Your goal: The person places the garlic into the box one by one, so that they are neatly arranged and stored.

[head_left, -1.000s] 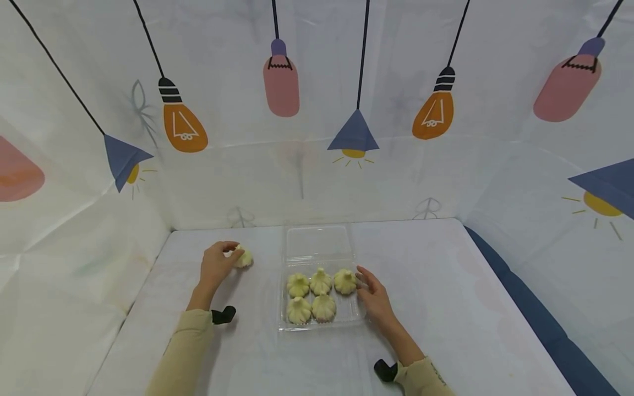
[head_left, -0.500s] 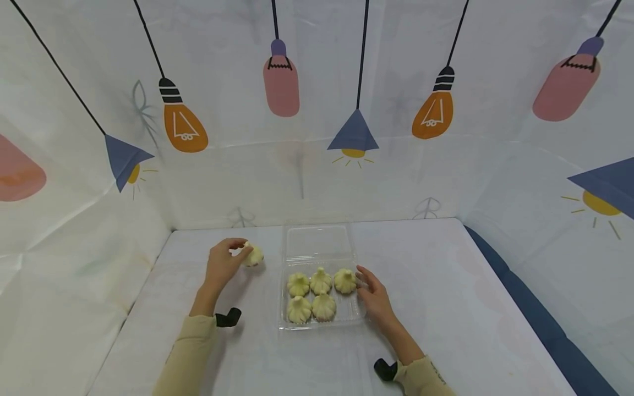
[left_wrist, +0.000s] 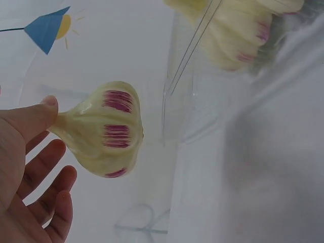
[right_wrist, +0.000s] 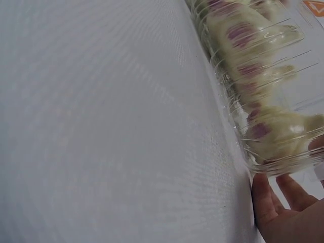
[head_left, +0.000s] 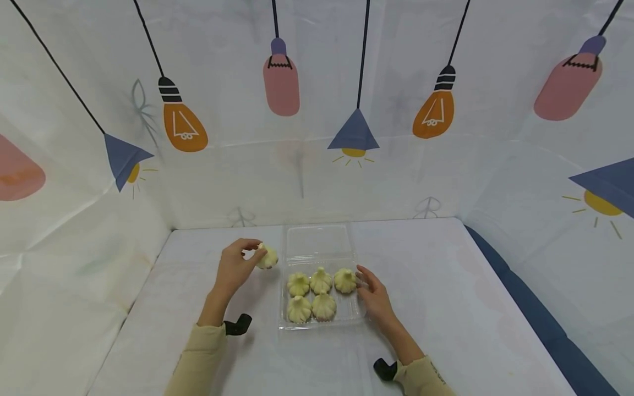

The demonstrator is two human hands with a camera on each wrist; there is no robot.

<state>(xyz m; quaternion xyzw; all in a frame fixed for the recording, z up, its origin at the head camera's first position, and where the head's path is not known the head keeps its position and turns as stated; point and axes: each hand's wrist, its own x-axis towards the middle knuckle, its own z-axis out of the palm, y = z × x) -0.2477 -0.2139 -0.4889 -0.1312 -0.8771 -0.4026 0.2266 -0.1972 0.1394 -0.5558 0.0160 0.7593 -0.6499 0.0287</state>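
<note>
By its stem, my left hand [head_left: 238, 266] pinches a garlic bulb [head_left: 268, 257] between thumb and fingers, just left of a clear plastic box [head_left: 349, 316]. Purple streaks mark the pale bulb [left_wrist: 109, 132] in the left wrist view; it hangs apart from the box. Inside the box are three garlic bulbs [head_left: 321, 281] in the back row and two garlic bulbs [head_left: 324, 307] in front, at left and middle. My right hand [head_left: 377, 300] touches the box's right side with loosely bent fingers [right_wrist: 294, 195], which rest against the outer wall in the right wrist view.
The clear lid [head_left: 318, 242] lies folded back behind the box on the white table [head_left: 446, 286]. White cloth walls [head_left: 238, 181] printed with lamps stand at the back and sides. A black wrist mount [head_left: 239, 324] sticks out from the left sleeve, another black mount [head_left: 384, 370] from the right.
My left hand has carried the garlic bulb rightward across the table, closer to the box. The right hand and the bulbs in the box have stayed put.
</note>
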